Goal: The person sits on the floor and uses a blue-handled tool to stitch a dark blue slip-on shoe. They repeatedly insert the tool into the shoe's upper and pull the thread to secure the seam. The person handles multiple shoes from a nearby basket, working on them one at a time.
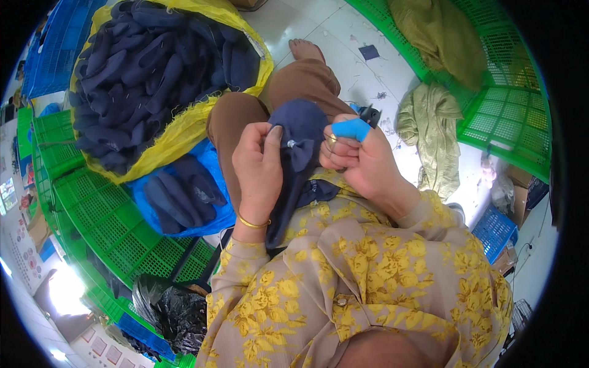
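Note:
On my lap, my left hand [257,168] grips a navy fabric shoe [300,116], its thumb pressed on the cloth beside a small bow [299,153] with a pale spot at its knot. The shoe's rounded end points away from me, and the rest hangs toward my lap. Close against its right side, my right hand [362,159] is closed, with blue tape wrapped round one finger. A small black tool [369,115] sticks out beyond those fingers; most of it is hidden. Another dark navy piece [319,191] lies on my lap below.
A yellow sack [265,67] heaped with navy fabric shoes [147,67] stands at the far left. Nearer, several more lie on blue plastic sheeting [227,214]. Green crates [104,214] line the left; another green crate [512,129] and olive cloth [429,135] are right. Scraps litter the tiled floor [319,27].

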Motion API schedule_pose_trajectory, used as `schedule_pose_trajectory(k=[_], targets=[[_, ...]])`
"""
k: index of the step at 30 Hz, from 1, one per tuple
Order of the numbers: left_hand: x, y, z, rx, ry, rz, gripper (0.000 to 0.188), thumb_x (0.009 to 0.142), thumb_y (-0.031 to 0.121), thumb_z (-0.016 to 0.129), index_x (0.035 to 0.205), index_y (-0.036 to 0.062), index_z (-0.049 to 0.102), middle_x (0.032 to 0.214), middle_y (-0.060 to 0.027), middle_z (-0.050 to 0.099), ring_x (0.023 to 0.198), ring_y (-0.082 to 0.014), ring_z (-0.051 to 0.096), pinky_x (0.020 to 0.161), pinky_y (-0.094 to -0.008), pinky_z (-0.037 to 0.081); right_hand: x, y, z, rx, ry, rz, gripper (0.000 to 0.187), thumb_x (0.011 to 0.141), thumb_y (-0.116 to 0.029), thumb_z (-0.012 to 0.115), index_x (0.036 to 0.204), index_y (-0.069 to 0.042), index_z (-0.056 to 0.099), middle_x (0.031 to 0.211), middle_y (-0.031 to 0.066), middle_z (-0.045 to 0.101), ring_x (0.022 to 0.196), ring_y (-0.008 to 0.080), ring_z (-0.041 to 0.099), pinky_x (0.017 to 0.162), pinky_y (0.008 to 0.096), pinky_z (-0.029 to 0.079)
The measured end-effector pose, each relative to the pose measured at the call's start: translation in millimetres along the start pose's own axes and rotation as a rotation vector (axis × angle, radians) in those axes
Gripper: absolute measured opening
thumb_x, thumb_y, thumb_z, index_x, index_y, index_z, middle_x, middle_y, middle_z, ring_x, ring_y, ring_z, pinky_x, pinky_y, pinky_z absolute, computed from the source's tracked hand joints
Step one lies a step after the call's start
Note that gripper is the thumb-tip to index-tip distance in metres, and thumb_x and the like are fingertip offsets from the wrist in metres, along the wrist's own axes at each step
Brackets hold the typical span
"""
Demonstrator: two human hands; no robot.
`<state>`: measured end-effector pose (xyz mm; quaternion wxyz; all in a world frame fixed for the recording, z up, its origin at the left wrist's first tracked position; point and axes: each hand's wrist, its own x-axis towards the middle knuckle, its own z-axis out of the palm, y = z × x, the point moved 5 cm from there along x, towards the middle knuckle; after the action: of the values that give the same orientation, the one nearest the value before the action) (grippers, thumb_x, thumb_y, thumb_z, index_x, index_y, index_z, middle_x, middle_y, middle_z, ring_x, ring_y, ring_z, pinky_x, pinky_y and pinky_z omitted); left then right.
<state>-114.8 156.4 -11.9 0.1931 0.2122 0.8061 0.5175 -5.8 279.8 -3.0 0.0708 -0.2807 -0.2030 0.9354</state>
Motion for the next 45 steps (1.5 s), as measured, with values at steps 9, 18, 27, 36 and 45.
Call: schedule_pose_trajectory(k=[9, 18, 27, 36, 45], targets=[[2, 17, -3, 0.149, 0.034, 0.232, 0.009, 0.087, 0.002, 0.067, 0.093, 0.0023, 0.060, 0.079, 0.0013, 0.055, 0.067, -0.0047, 0.049, 0.061, -0.0187, 0.041, -10, -23, -24, -0.465, 0.041, -0.332, 0.023, 0.093, -0.015, 0.056, 0.072, -0.007, 0.051, 0.061, -0.0017, 0.043, 0.058, 0.0088, 0.044, 0.067, 0.0277, 0.045], [-12, 56, 0, 0.391, -0.202, 0.456, 0.034, 0.073, 0.015, 0.080, 0.096, 0.0008, 0.060, 0.092, -0.0104, 0.056, 0.084, -0.0234, 0.058, 0.074, -0.0304, 0.048, -39, -52, -73, -1.421, 0.408, -0.392, 0.020, 0.092, -0.004, 0.050, 0.111, -0.006, 0.052, 0.086, 0.0134, 0.064, 0.077, 0.0220, 0.065, 0.069, 0.0331, 0.050], [-3, 12, -15, -0.025, -0.161, 0.007, 0.014, 0.087, 0.008, 0.067, 0.094, -0.0036, 0.065, 0.083, -0.0068, 0.062, 0.073, -0.0125, 0.057, 0.067, -0.0240, 0.046, -14, -8, -3, -1.220, -0.075, -0.205, 0.022, 0.083, -0.005, 0.056, 0.102, -0.002, 0.066, 0.080, 0.0162, 0.066, 0.067, 0.0239, 0.063, 0.063, 0.0329, 0.047], [-3, 8, -13, -0.089, -0.179, -0.041, 0.016, 0.089, 0.010, 0.066, 0.094, -0.0047, 0.065, 0.081, -0.0042, 0.060, 0.073, -0.0095, 0.054, 0.067, -0.0223, 0.044, -7, -9, 7, -1.391, -0.059, -0.091, 0.018, 0.081, -0.004, 0.057, 0.095, 0.000, 0.066, 0.074, 0.0161, 0.063, 0.065, 0.0225, 0.058, 0.061, 0.0330, 0.045], [-2, 9, -15, -0.096, -0.176, -0.069, 0.017, 0.090, 0.011, 0.066, 0.097, -0.0045, 0.065, 0.082, -0.0029, 0.060, 0.074, -0.0079, 0.053, 0.068, -0.0213, 0.044, -3, -1, 5, -1.340, -0.058, -0.154, 0.018, 0.080, -0.004, 0.053, 0.096, -0.002, 0.063, 0.081, 0.0184, 0.064, 0.071, 0.0339, 0.063, 0.064, 0.0402, 0.047]])
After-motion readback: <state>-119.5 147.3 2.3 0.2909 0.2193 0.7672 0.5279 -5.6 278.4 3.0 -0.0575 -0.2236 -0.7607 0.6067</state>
